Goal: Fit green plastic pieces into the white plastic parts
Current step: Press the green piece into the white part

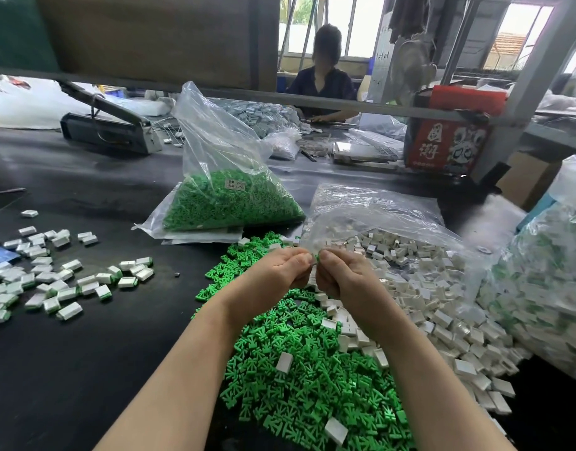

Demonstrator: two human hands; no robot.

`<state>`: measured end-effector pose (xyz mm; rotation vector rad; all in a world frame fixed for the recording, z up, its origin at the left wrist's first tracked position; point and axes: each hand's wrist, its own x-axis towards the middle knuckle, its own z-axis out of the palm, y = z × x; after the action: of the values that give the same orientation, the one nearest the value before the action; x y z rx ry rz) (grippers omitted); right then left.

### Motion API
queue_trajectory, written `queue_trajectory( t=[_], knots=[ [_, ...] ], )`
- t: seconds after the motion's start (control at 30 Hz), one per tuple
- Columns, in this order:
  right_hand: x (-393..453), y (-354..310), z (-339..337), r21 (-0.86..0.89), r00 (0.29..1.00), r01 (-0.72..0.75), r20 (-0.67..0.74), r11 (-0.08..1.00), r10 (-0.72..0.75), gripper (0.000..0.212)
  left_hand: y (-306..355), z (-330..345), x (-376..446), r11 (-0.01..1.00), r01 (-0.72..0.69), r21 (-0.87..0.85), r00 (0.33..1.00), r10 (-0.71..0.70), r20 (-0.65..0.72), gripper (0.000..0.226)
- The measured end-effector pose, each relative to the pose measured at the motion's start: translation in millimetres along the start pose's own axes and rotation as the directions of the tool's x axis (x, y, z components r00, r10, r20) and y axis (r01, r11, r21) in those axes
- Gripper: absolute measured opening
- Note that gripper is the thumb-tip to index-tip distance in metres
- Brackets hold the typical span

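We see left hand (281, 271) and right hand (337, 275) fingertip to fingertip, fingers pinching 1 green piece (316, 257) between them above the worktop (85, 353).

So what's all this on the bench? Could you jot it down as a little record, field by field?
Left hand: fingers curled, pinching a small part
Right hand: pinching a green piece against the left hand
Loose green pieces: heap under the forearms
White parts: heap to the right, spilling from a clear bag
Finished pieces: white with green ends, scattered on the left
Bag of green pieces: behind the hands
Table: black
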<state>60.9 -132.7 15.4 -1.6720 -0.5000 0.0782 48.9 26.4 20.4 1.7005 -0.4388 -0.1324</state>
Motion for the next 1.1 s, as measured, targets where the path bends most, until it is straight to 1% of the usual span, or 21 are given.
queue_trajectory(
  t=[0.07, 0.2, 0.23, 0.37, 0.43, 0.53, 0.6, 0.7, 0.83, 0.97, 1.1],
  knots=[
    [-1, -1, -2, 0.025, 0.999, -0.018, 0.045, 1.000, 0.017, 0.039, -1, -3, 0, 1.000, 0.017, -0.012, 0.999, -0.016, 0.028, 0.026],
    [-3, -3, -5, 0.057, 0.992, -0.022, 0.124, 0.998, 0.015, 0.039, 0, -4, -1, 1.000, -0.007, -0.010, 0.997, 0.007, 0.077, 0.041],
    [-3, -3, -5, 0.060, 0.991, -0.023, 0.131, 0.998, 0.015, 0.038, 1, -4, -2, 1.000, -0.006, -0.017, 0.997, 0.008, 0.079, 0.042],
    [-3, -3, -5, 0.057, 0.990, -0.026, 0.137, 0.998, 0.018, 0.038, 2, -2, -2, 0.999, 0.000, -0.033, 0.996, 0.002, 0.084, 0.035],
    [-4, -3, -4, 0.053, 0.990, -0.024, 0.142, 0.998, 0.017, 0.039, 2, -4, -3, 0.999, 0.010, -0.034, 0.995, -0.007, 0.096, 0.039],
    [-5, -4, -3, 0.031, 0.988, -0.027, 0.153, 0.999, 0.022, 0.041, 2, -6, -4, 0.999, 0.034, -0.005, 0.995, -0.034, 0.096, 0.028],
    [-5, -4, -3, 0.035, 0.987, -0.036, 0.156, 0.999, 0.030, 0.041, 3, -7, -3, 0.998, 0.059, 0.010, 0.995, -0.060, 0.078, 0.031],
    [-5, -4, -3, 0.056, 0.987, -0.044, 0.155, 0.997, 0.035, 0.041, 8, -5, -6, 0.998, 0.053, 0.016, 0.993, -0.055, 0.105, 0.031],
    [-6, -4, -4, 0.059, 0.983, -0.047, 0.178, 0.997, 0.036, 0.042, 5, -7, -5, 0.996, 0.074, 0.039, 0.995, -0.076, 0.071, 0.037],
    [-6, -5, -5, 0.063, 0.980, -0.053, 0.193, 0.997, 0.040, 0.042, 11, -6, -6, 0.995, 0.086, 0.042, 0.991, -0.089, 0.097, 0.027],
    [-6, -4, -4, 0.035, 0.976, -0.074, 0.206, 0.997, 0.065, 0.041, 10, -6, -6, 0.991, 0.116, 0.059, 0.987, -0.122, 0.102, 0.029]
  ],
)
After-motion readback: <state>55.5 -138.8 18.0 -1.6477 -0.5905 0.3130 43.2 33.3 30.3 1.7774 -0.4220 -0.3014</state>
